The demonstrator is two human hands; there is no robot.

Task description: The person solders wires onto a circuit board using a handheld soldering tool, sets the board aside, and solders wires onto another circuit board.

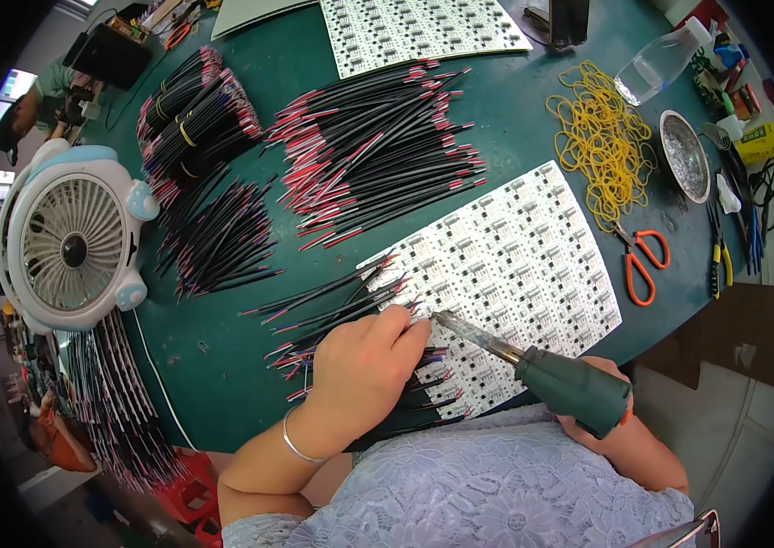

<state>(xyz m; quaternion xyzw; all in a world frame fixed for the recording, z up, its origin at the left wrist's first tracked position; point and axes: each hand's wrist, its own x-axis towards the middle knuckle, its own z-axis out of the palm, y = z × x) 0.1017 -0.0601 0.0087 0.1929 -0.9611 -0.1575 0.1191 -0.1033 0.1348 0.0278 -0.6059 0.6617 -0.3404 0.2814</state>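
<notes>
In front of me lies a white sheet of circuit boards (533,247), with short dark wires (314,297) along its left edge. My left hand (368,365) is closed over these wires, thumb and forefinger pinched on a wire at the board; its end is mostly hidden by the fingers. My right hand (601,388) grips a dark green soldering gun (574,388) from behind. The gun's metal barrel points left, and its tip is close to my left fingertips at the board.
Black wires with red ends (378,146) lie beyond the sheet, near bundled wires (200,119). A fan (72,242) stands left. Rightward are yellow rubber bands (597,137), orange-handled cutters (640,265), a metal bowl (684,157) and a clear bottle (661,64). Other people work at far left.
</notes>
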